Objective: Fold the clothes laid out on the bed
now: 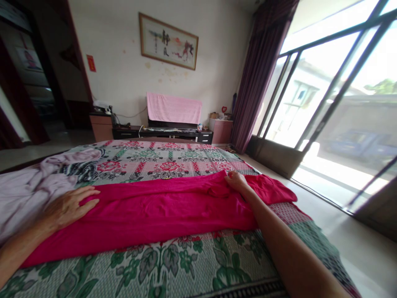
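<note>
A bright pink garment [161, 211] lies spread lengthwise across a bed with a floral cover [161, 265]. My left hand [70, 207] rests flat on the garment's left end, fingers stretched out. My right hand [236, 181] reaches far to the right end and pinches a fold of the pink fabric between closed fingers. A pale lilac cloth [27, 190] is bunched on the bed just left of my left hand.
Beyond the bed stands a low dark TV cabinet [161, 133] with a pink towel [173, 108] draped over the screen. Purple curtains [257, 78] and large glass sliding doors [335, 111] fill the right side. A doorway [27, 95] opens at the left.
</note>
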`<state>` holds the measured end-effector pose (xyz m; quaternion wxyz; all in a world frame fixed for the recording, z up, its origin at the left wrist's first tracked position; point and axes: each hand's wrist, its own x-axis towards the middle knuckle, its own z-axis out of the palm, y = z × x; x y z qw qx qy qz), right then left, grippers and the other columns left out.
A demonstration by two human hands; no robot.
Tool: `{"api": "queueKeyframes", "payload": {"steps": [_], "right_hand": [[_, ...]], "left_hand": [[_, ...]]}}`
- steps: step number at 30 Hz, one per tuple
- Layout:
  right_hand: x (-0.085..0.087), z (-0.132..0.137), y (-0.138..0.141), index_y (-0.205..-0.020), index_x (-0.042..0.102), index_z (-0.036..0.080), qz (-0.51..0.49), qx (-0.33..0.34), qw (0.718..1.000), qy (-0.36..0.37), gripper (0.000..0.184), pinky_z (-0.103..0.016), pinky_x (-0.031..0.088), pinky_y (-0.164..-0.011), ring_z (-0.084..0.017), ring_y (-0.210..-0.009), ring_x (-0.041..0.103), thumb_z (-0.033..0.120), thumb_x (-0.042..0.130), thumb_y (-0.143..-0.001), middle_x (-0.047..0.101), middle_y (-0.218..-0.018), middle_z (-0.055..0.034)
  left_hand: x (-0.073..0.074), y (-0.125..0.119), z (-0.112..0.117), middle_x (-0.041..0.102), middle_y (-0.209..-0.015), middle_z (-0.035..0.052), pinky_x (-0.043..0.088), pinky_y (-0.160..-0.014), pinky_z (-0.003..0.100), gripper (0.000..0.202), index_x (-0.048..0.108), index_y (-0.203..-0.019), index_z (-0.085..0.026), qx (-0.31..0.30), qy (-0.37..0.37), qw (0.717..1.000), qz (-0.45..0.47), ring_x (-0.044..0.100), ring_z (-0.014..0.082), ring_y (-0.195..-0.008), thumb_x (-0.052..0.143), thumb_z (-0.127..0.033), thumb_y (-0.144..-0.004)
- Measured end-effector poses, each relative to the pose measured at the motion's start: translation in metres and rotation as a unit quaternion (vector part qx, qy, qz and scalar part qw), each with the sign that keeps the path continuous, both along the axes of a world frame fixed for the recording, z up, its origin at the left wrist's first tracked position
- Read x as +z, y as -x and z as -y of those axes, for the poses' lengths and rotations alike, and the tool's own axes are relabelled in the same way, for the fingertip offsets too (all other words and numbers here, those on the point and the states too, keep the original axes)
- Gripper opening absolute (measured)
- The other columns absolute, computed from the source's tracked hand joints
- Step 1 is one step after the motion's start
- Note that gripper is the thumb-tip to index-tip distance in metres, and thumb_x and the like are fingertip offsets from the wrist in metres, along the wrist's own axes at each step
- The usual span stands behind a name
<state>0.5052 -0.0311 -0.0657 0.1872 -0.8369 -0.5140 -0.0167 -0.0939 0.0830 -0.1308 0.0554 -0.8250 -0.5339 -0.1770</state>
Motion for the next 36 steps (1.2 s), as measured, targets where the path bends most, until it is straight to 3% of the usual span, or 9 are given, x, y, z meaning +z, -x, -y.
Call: {"api": "queueKeyframes", "payload": {"steps": [6, 10, 13, 16, 18, 20, 23, 27, 36], "right_hand": [[-0.010, 0.002, 0.000, -0.109, 0.066, 0.018, 0.032, -0.026, 0.999, -0.003, 0.033, -0.025, 0.042, -0.068, -0.022, -0.093, 0.065, 0.025, 0.048, -0.082, 0.071, -0.099, -0.0101], [-0.005, 0.006, 0.006, -0.119, 0.060, 0.015, 0.069, -0.024, 0.997, -0.016, 0.039, -0.026, 0.042, -0.071, -0.023, -0.097, 0.063, 0.025, 0.048, -0.084, 0.066, -0.111, -0.0135], [0.004, 0.008, 0.022, -0.120, 0.060, 0.016, 0.081, 0.036, 0.995, -0.054, 0.038, -0.028, 0.044, -0.078, -0.023, -0.099, 0.061, 0.025, 0.047, -0.085, 0.064, -0.115, -0.0131], [0.009, 0.007, 0.047, -0.114, 0.063, 0.018, 0.055, 0.148, 0.986, -0.052, 0.033, -0.028, 0.043, -0.088, -0.021, -0.102, 0.061, 0.026, 0.047, -0.087, 0.066, -0.115, -0.0099], [0.008, 0.006, 0.062, -0.120, 0.061, 0.019, 0.044, 0.217, 0.974, -0.039, 0.036, -0.031, 0.040, -0.096, -0.022, -0.111, 0.057, 0.031, 0.047, -0.089, 0.061, -0.125, -0.0093], [0.004, 0.005, 0.071, -0.128, 0.056, 0.021, 0.052, 0.242, 0.969, -0.008, 0.045, -0.041, 0.033, -0.105, -0.026, -0.125, 0.046, 0.042, 0.048, -0.089, 0.050, -0.140, -0.0097], [-0.006, 0.003, 0.072, -0.139, 0.045, 0.024, 0.048, 0.214, 0.972, 0.079, 0.061, -0.060, 0.019, -0.109, -0.034, -0.139, 0.026, 0.057, 0.044, -0.088, 0.031, -0.153, -0.0090], [-0.016, 0.001, 0.063, -0.148, 0.030, 0.025, 0.013, 0.200, 0.967, 0.157, 0.070, -0.064, 0.011, -0.110, -0.035, -0.144, 0.010, 0.064, 0.031, -0.089, 0.016, -0.159, -0.0064], [-0.022, -0.002, 0.061, -0.149, 0.027, 0.031, 0.053, 0.193, 0.967, 0.157, 0.070, -0.061, 0.014, -0.111, -0.034, -0.144, 0.013, 0.066, 0.030, -0.089, 0.020, -0.158, -0.0057]], "left_hand": [[0.000, -0.001, 0.001, 0.064, -0.125, 0.0084, 0.037, -0.107, 0.034, 0.051, 0.071, -0.104, -0.021, -0.002, 0.003, 1.000, 0.011, 0.058, 0.0227, -0.117, 0.042, -0.052, -0.077], [0.000, -0.001, 0.002, 0.064, -0.126, 0.0093, 0.036, -0.108, 0.034, 0.051, 0.071, -0.106, -0.019, -0.006, -0.001, 1.000, 0.004, 0.057, 0.0221, -0.117, 0.041, -0.051, -0.078], [-0.001, 0.000, 0.001, 0.063, -0.127, 0.0094, 0.034, -0.109, 0.032, 0.054, 0.070, -0.109, -0.018, -0.006, -0.001, 1.000, -0.012, 0.056, 0.0210, -0.118, 0.038, -0.052, -0.080], [0.000, 0.000, 0.001, 0.062, -0.128, 0.0103, 0.033, -0.110, 0.034, 0.055, 0.069, -0.110, -0.018, -0.004, 0.005, 1.000, -0.015, 0.056, 0.0219, -0.119, 0.038, -0.051, -0.081], [0.001, -0.001, 0.002, 0.062, -0.128, 0.0110, 0.035, -0.109, 0.036, 0.054, 0.069, -0.110, -0.017, -0.006, 0.008, 1.000, -0.011, 0.056, 0.0229, -0.119, 0.039, -0.051, -0.081], [0.003, -0.003, 0.005, 0.061, -0.129, 0.0115, 0.036, -0.108, 0.036, 0.054, 0.070, -0.109, -0.017, 0.000, 0.013, 1.000, -0.006, 0.056, 0.0235, -0.119, 0.039, -0.051, -0.080], [0.006, -0.007, 0.009, 0.060, -0.130, 0.0124, 0.036, -0.108, 0.037, 0.054, 0.069, -0.109, -0.017, 0.013, 0.016, 1.000, 0.002, 0.056, 0.0239, -0.118, 0.040, -0.051, -0.079], [0.009, -0.009, 0.013, 0.059, -0.132, 0.0128, 0.035, -0.108, 0.036, 0.054, 0.068, -0.111, -0.016, 0.008, 0.016, 1.000, 0.001, 0.054, 0.0236, -0.120, 0.041, -0.050, -0.080], [0.010, -0.016, 0.015, 0.059, -0.130, 0.0122, 0.035, -0.108, 0.035, 0.051, 0.068, -0.108, -0.016, 0.018, 0.024, 0.999, 0.036, 0.054, 0.0239, -0.119, 0.044, -0.048, -0.076]]}}
